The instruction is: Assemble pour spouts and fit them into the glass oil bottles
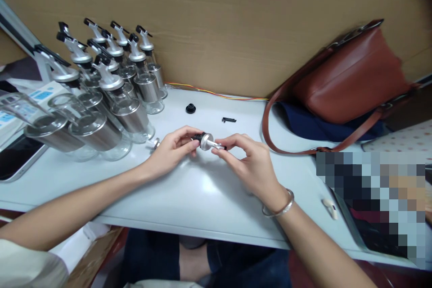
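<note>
Above the middle of the table I hold a silver-and-black bottle pourer [206, 141] sideways between both hands. My left hand [178, 147] is closed round its black stopper end. At the thin spout end, the thumb and fingers of my right hand [248, 157] pinch together; a small dark bit shows at their tips. Beyond my hands lie a black rubber stopper [191, 108] and a small black lever cap [229, 119]. A second silver pourer top [155, 144] lies beside my left wrist, partly hidden.
Several glass bottles with steel sleeves [127, 114] crowd the left, most with pourers fitted. A phone [20, 157] and a white-blue box [50, 91] lie by them. A brown bag [354, 76] stands at the back right. A white earbud case-like piece [330, 209] lies near a blurred-out screen.
</note>
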The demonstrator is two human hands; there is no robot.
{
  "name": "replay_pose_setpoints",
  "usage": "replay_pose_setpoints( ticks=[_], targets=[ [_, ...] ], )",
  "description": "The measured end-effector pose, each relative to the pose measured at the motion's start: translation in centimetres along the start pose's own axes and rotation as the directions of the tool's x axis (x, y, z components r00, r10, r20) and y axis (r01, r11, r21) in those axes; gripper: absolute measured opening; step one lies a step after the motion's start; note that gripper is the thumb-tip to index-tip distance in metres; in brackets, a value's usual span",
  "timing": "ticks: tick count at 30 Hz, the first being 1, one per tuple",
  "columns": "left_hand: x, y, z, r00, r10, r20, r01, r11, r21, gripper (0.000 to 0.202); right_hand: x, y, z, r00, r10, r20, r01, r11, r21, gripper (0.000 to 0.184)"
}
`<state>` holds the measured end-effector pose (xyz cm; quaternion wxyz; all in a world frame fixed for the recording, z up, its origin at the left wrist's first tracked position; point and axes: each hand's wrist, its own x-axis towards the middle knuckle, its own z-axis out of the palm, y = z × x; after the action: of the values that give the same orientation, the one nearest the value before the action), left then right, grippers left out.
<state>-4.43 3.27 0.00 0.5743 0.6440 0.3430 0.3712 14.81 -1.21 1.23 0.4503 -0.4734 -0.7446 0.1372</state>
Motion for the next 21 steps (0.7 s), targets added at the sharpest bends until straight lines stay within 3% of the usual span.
replay_pose_setpoints(
  ticks=[3, 6, 9, 11, 13, 15, 17, 19, 21],
  targets=[
    [-0.2, -0.5, -0.1, 0.996, 0.083, -0.037, -0.081, 0.995, 0.059, 0.016, 0.2, -0.1, -0.1, 0.982, 0.176, 0.068, -0.178, 0.984, 0.029, 0.012],
    [-0.5, -0.9, -0.2, 0.957, 0.289, -0.019, -0.276, 0.929, 0.247, 0.009, 0.5, -0.3, -0.3, 0.909, 0.361, 0.207, -0.387, 0.917, 0.101, 0.021],
    [-0.7, -0.9, -0.5, 0.836, 0.531, 0.136, -0.522, 0.695, 0.494, 0.013, 0.8, -0.4, -0.4, 0.782, 0.458, 0.423, -0.59, 0.762, 0.266, 0.029],
    [-0.7, -0.8, -0.7, 0.751, 0.614, 0.243, -0.621, 0.532, 0.576, 0.019, 0.8, -0.4, -0.3, 0.701, 0.447, 0.556, -0.694, 0.605, 0.39, 0.031],
    [-0.6, -0.7, -0.8, 0.705, 0.655, 0.272, -0.656, 0.456, 0.602, 0.02, 0.9, -0.4, -0.3, 0.668, 0.418, 0.616, -0.735, 0.497, 0.461, 0.03],
    [-0.6, -0.6, -0.8, 0.704, 0.671, 0.234, -0.643, 0.46, 0.612, 0.017, 1.0, -0.5, -0.3, 0.701, 0.394, 0.594, -0.703, 0.522, 0.484, 0.029],
    [-0.6, -0.4, -0.8, 0.731, 0.661, 0.17, -0.605, 0.512, 0.609, 0.013, 1.0, -0.4, -0.3, 0.763, 0.357, 0.538, -0.625, 0.62, 0.475, 0.024],
    [-0.7, -0.2, -0.6, 0.805, 0.588, 0.076, -0.509, 0.62, 0.597, 0.012, 0.9, -0.3, -0.3, 0.836, 0.32, 0.446, -0.517, 0.734, 0.442, 0.015],
    [-0.9, 0.2, -0.4, 0.895, 0.445, -0.018, -0.367, 0.759, 0.537, 0.013, 0.6, -0.2, -0.2, 0.912, 0.263, 0.316, -0.371, 0.857, 0.358, 0.008]
  ],
)
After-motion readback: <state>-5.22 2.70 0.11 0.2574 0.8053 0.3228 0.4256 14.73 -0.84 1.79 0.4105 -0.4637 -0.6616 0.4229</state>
